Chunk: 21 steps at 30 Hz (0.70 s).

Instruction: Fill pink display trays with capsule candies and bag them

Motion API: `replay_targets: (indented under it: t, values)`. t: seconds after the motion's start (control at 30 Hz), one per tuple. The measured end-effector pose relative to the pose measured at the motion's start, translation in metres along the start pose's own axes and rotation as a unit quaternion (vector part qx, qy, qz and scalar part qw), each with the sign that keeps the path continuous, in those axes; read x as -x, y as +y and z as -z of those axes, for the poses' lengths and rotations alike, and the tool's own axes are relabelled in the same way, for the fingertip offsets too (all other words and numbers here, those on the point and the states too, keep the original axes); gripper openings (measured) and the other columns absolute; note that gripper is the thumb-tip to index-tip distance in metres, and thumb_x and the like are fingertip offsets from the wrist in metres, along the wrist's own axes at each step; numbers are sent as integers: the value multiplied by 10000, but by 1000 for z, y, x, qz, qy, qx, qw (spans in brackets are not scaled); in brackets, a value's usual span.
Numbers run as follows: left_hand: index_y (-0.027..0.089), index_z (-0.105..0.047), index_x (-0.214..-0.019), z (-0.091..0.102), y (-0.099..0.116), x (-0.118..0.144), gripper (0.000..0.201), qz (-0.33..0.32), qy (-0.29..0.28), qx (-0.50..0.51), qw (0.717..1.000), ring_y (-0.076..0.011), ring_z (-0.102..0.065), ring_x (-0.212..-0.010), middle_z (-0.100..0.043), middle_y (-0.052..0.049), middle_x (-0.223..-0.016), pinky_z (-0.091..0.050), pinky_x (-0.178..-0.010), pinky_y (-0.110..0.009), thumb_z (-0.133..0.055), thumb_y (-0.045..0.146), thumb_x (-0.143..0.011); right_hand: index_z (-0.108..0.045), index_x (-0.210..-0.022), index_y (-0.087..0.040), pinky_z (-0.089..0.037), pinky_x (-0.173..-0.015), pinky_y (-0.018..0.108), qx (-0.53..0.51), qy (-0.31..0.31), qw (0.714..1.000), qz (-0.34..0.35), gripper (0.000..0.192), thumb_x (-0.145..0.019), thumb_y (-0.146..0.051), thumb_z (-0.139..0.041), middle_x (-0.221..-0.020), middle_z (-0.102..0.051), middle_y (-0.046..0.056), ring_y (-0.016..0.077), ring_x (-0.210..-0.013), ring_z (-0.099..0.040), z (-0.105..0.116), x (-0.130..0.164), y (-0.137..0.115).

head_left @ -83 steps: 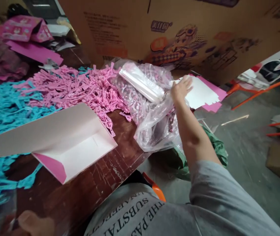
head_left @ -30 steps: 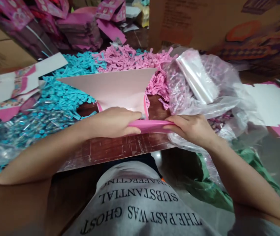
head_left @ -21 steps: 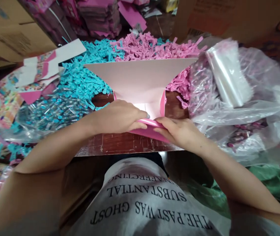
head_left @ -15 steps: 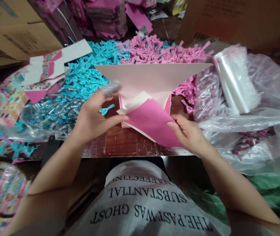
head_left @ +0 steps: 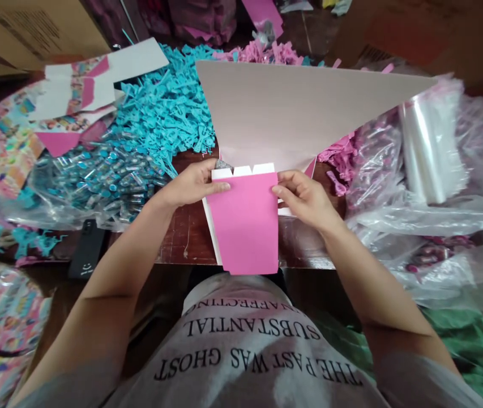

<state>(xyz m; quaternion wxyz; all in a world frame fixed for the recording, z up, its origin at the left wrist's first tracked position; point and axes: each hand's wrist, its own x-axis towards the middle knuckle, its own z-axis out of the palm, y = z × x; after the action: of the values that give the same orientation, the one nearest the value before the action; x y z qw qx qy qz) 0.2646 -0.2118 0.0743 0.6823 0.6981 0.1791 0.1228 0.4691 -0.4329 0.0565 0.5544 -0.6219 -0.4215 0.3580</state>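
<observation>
My left hand and my right hand grip a pink folded cardboard piece by its two upper sides. White notched tabs run along its far edge, and its near end reaches past the table edge. A grey wrapping shows on a left finger. Behind the piece stands an open box, its pale lid raised and its lower part mostly hidden by the pink piece and my right hand.
Turquoise plastic pieces and small clear packets with blue lie left. Right are pink pieces and a clear plastic roll. Printed card sheets lie far left; a black phone rests by the table edge.
The pink piece has turned upright and come nearer my body. My left hand, loosely apart before, now grips its left side. The raised lid appears shifted to the right.
</observation>
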Motion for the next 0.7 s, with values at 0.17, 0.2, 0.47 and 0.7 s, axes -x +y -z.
replay_targets:
  t: [0.17,0.2,0.47,0.7]
  values:
    - [172,-752,-922,0,-24,1,515,9,3,10,1000,-198,-773,-863,-810,-69,-946,-649,-831,-332,-1011,538,-669,-626,-1294,-269,-641,-683,267,-4,-24,999,-21,529,-905,-555,-841,-1075,-749,25,149,-861,-732,8,4,8]
    - [175,-758,-934,0,-29,1,501,8,-1,11,1000,-202,-774,-875,-813,-69,-959,-648,-840,-339,-1006,528,-679,-624,-1267,-276,-626,-663,257,-5,-28,999,-18,507,-899,-543,-849,-1064,-735,17,143,-842,-716,10,2,9]
    - [183,-773,-1112,-9,-50,-4,420,-42,-28,3,999,-198,-749,-897,-778,-58,-957,-598,-842,-313,-932,395,-786,-617,-1029,-266,-480,-576,235,-12,-27,999,-21,410,-852,-504,-900,-979,-645,-4,130,-790,-609,27,-2,15]
    - [181,-752,-909,-26,-62,-14,518,-101,35,-59,993,-153,-630,-760,-699,-23,-827,-505,-690,-254,-835,688,-847,-682,-1137,-260,-459,-577,249,-26,-34,999,-17,410,-884,-520,-874,-961,-669,6,135,-790,-605,38,4,26]
